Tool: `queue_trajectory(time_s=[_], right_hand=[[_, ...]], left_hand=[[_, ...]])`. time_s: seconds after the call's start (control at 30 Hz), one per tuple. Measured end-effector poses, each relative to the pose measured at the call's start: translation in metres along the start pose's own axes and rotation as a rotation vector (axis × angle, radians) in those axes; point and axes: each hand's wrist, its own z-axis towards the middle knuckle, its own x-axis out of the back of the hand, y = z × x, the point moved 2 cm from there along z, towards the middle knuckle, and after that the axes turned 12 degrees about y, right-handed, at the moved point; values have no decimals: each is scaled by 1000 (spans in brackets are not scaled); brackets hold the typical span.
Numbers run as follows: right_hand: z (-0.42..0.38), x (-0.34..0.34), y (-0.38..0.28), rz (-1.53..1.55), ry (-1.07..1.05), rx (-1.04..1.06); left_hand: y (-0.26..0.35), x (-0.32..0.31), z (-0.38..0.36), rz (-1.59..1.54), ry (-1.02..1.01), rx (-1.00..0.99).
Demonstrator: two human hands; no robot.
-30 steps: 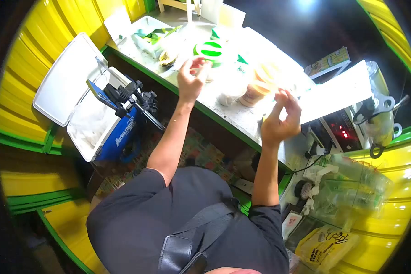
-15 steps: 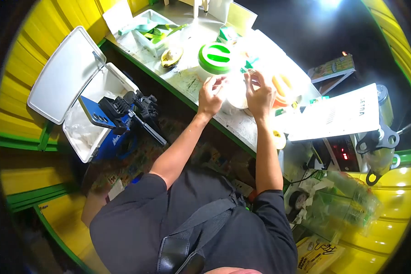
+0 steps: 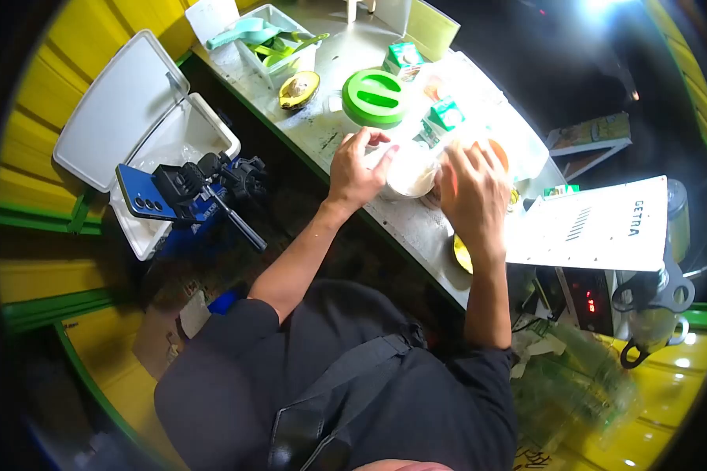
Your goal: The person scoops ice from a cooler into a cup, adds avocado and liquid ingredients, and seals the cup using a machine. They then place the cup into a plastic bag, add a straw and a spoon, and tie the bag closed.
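Note:
A clear round container point(image 3: 411, 177) with pale contents stands on the metal counter point(image 3: 322, 141) between my hands. My left hand point(image 3: 360, 169) is beside its left side, with thumb and fingers apart and curved; nothing shows between them. At the container's right, my right hand point(image 3: 477, 184) points its bent fingers down near an orange round item point(image 3: 497, 155); glare and the hand's back hide what the fingertips hold, if anything. Just behind my left hand is a green-lidded container point(image 3: 375, 98). Green and white cartons point(image 3: 446, 115) stand behind the clear container.
A halved avocado point(image 3: 299, 90) and a bin of green peels point(image 3: 279, 49) are at the counter's back left. An open cooler point(image 3: 212, 125) and a blue phone point(image 3: 145, 191) on a mount stand left. At right are a white panel point(image 3: 593, 224) and a device with red digits point(image 3: 589, 302).
My right hand has moved right, away from my left hand, and turned its back to the camera. My left hand has opened wider. The camera view has shifted slightly and the glare has dimmed.

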Motion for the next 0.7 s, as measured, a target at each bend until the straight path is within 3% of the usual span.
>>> queue_trajectory(time_s=[0.03,0.13,0.17,0.23,0.3,0.37,0.43,0.5,0.57,0.63,0.67,0.7], right_hand=[[-10,4,-1,-35,14,17],[-40,-11,-3,98,-477,-218],[-52,-27,4,28,-434,-116],[-62,-50,13,-42,-445,-187],[-62,-46,15,9,-313,-166],[-65,-42,12,64,-194,-154],[-63,-36,10,176,-46,-173],[-63,-37,4,289,58,-251],[-64,-43,-3,408,157,-319],[-70,-63,-4,1127,51,-805],[-63,-60,-7,1322,-16,-950],[-58,-58,-8,1328,-23,-945]], left_hand=[[10,4,4,77,-9,-97],[11,-2,5,195,-7,-220],[6,-7,3,266,-29,-276],[0,-12,4,265,-13,-302],[1,-10,4,177,-24,-145],[7,-3,5,127,-25,-141],[20,2,5,40,-71,33],[26,3,6,60,-87,54],[20,-3,3,-220,-225,322],[22,-5,3,-359,-284,400],[25,-5,3,-500,-350,477],[29,-3,3,-497,-341,477]])
